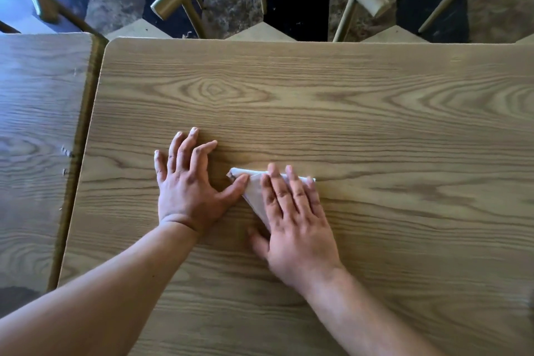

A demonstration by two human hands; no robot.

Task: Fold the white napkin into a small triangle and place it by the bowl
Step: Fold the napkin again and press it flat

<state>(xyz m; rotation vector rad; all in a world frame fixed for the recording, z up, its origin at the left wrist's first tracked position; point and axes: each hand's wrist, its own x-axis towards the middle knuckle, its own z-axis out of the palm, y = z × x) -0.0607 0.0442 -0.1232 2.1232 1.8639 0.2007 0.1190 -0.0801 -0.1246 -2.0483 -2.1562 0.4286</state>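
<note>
1. White napkin (254,192), already a small triangle, lies mid-worktop (375,124).
2. Right hand (297,220) presses it flat, fingers spread; left hand (187,182) spread, thumb touching its corner.
3. Creasing step; next, placement, though no bowl is visible.

Left hand (187,185) lies flat at centre frame, fingers spread; right hand (294,220) presses palm-down just beside it, lower right.

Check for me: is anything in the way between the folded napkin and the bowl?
Cannot say fully: no bowl shows in this view. The napkin, a small triangle, lies flat under the right hand, with the left hand's thumb at its left corner. The table around it carries nothing else visible.
</note>
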